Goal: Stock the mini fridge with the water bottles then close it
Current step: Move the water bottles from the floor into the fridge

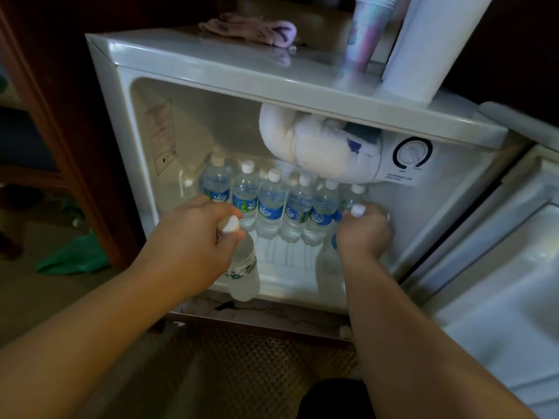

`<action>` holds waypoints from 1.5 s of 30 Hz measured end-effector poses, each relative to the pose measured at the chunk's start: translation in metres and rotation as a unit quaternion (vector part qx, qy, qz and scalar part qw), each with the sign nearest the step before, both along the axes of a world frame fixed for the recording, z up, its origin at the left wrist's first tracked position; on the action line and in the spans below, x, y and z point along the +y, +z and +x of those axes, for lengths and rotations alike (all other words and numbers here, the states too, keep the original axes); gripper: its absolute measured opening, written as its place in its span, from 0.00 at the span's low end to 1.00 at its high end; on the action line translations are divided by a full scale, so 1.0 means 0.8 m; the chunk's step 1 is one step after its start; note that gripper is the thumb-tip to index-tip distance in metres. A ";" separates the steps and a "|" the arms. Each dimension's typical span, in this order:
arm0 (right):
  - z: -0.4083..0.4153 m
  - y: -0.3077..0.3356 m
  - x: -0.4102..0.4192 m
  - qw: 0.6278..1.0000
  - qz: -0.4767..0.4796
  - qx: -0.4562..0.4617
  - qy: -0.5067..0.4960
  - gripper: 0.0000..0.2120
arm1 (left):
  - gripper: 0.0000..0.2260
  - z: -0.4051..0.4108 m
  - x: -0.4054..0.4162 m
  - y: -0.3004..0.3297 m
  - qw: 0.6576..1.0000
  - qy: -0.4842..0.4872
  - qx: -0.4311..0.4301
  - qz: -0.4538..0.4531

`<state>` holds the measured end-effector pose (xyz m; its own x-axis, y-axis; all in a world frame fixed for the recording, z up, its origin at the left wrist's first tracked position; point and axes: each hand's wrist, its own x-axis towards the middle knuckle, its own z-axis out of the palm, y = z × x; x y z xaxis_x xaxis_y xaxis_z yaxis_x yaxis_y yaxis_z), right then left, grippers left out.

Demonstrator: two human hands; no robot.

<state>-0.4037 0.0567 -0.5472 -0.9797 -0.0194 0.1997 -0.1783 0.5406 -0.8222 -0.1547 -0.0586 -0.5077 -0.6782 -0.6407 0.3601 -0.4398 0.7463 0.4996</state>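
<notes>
The white mini fridge (193,60) stands open in front of me, its door (499,267) swung out to the right. Several water bottles (272,204) with white caps and blue labels stand in a row at the back of the fridge floor. My left hand (193,237) grips the neck of a clear water bottle (243,273) at the fridge's front left edge. My right hand (364,231) holds the top of another bottle (328,258) standing at the front right, inside the fridge. A thick lump of frost (317,149) hangs from the freezer section above the row.
On the fridge top lie a pinkish cloth (248,28), a stack of coloured cups (367,31) and a white paper roll (432,43). A temperature dial (412,154) sits on the right inner wall. Dark wooden cabinet sides (60,131) flank the fridge on the left.
</notes>
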 end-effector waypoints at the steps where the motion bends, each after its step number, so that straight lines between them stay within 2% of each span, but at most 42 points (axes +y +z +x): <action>1: -0.003 0.000 -0.001 1.000 0.000 0.000 -0.004 0.10 | 0.15 -0.002 0.001 -0.001 1.000 -0.005 -0.002 0.003; 13: -0.017 0.001 -0.017 1.000 -0.002 0.020 -0.008 0.12 | 0.15 -0.010 0.014 -0.009 1.000 -0.027 -0.012 0.000; 18: -0.007 0.005 -0.020 0.999 0.014 0.043 0.002 0.26 | 0.16 -0.031 0.015 -0.005 0.999 -0.030 -0.012 -0.002; 22: 0.032 0.010 -0.004 0.995 0.032 0.080 0.054 0.33 | 0.13 -0.058 0.016 0.000 0.999 -0.034 -0.006 -0.017; 27: 0.090 -0.030 0.030 0.993 0.012 0.070 0.094 0.36 | 0.13 -0.099 0.008 0.005 0.998 -0.057 -0.013 -0.030; 30: 0.112 -0.073 0.048 0.983 0.096 -0.010 0.159 0.32 | 0.15 -0.124 0.004 0.002 0.998 -0.058 -0.011 -0.031; 32: 0.113 -0.100 0.053 0.945 0.214 -0.091 0.228 0.33 | 0.15 -0.140 0.005 0.000 0.997 -0.066 -0.011 -0.035; 34: 0.108 -0.123 0.053 0.906 0.293 -0.124 0.280 0.36 | 0.15 -0.157 0.006 -0.002 0.996 -0.081 -0.010 -0.044; 39: 0.093 -0.159 0.046 0.865 0.377 -0.095 0.318 0.36 | 0.15 -0.193 0.011 -0.011 0.994 -0.100 -0.012 -0.051; 45: 0.093 -0.184 0.041 0.876 0.378 -0.038 0.298 0.28 | 0.15 -0.224 0.019 -0.029 0.993 -0.117 0.007 -0.034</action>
